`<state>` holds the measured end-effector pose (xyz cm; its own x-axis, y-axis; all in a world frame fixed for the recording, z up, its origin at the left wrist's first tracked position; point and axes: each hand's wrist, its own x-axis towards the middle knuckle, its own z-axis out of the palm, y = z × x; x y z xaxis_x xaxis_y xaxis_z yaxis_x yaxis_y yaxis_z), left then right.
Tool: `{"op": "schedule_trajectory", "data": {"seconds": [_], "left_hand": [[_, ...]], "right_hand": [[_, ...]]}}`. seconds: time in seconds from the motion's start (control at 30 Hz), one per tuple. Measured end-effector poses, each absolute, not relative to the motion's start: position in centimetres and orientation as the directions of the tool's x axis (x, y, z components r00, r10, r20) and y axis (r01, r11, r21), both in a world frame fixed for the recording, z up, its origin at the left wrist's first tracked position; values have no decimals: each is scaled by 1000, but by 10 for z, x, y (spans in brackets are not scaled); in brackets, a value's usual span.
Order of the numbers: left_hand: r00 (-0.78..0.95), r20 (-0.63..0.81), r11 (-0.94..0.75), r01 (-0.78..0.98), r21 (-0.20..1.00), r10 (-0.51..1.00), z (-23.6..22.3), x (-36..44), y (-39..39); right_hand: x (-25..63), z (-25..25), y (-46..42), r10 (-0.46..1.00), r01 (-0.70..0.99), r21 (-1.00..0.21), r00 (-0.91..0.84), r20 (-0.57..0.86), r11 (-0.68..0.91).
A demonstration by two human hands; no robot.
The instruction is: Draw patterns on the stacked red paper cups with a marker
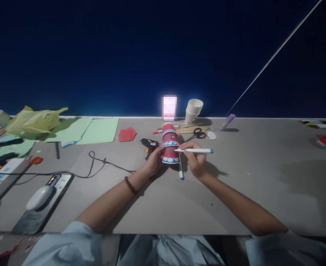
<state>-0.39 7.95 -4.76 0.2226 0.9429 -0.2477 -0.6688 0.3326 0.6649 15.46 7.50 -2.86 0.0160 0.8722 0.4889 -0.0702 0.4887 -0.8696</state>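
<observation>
My left hand is wrapped round the left side of a stack of decorated paper cups, red with blue-and-white bands. In my right hand is a white marker with a green end, gripped between the fingers. The marker's tip points left and meets the lower red part of the cups, or lies very close to it. A second marker with a blue end lies on the table just below the cups. Left of the cups sits a black glue gun, partly hidden by my left hand.
Behind the cups are a glowing blurred screen, stacked white cups, wooden sticks and scissors. A cable crosses the left side near green paper, a power strip and a phone. A purple tube stands right.
</observation>
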Motion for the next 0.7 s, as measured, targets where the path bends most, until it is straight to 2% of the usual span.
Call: {"op": "schedule_trajectory", "data": {"seconds": [0.33, 0.57, 0.7], "left_hand": [[267, -206, 334, -658, 674, 941, -42, -3, 76], [276, -195, 336, -694, 638, 941, -43, -2, 77], [273, -215, 346, -692, 633, 938, -39, -3, 76]], "right_hand": [[150, -23, 75, 911, -179, -896, 1, 413, 407], [153, -28, 77, 904, -132, -896, 6, 427, 424], [155, -33, 78, 907, -50, -907, -42, 420, 418]]}}
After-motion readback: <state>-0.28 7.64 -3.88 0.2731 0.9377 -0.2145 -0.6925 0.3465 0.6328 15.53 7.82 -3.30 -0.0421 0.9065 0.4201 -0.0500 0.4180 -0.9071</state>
